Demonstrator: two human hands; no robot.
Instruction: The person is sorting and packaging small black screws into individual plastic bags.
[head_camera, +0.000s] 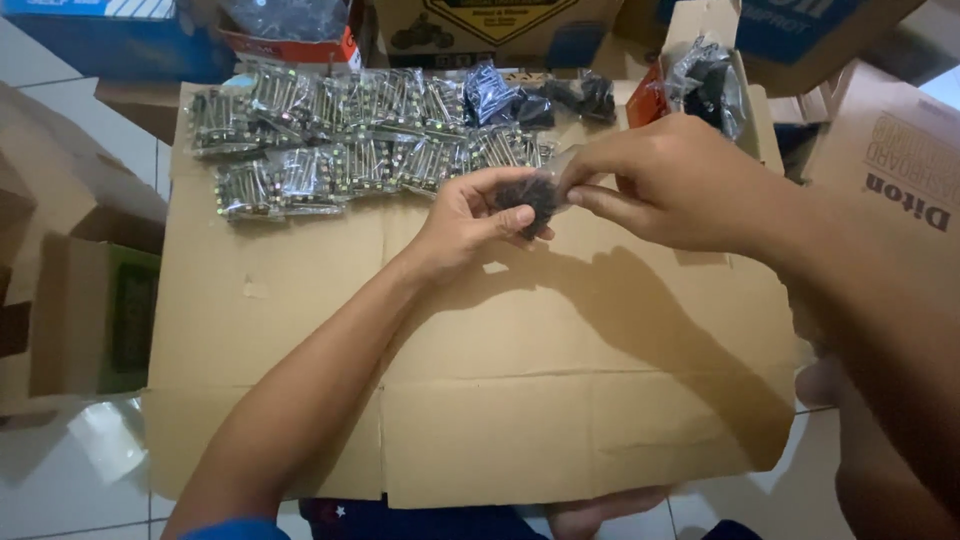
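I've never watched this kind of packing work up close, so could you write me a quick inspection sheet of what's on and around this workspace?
Surface: flattened brown cardboard sheet laid over a white tiled floor.
Job's things: small clear plastic bag of dark small parts, held between both hands.
Clutter: rows of clear packets of shiny metal bolts along the sheet's far edge; a few packets of dark parts beside them.
Hands: left hand grips the bag from below; right hand pinches its top.
Cables: nothing seen.
Surroundings: brown cardboard boxes at the right and top, an open brown carton at the left.
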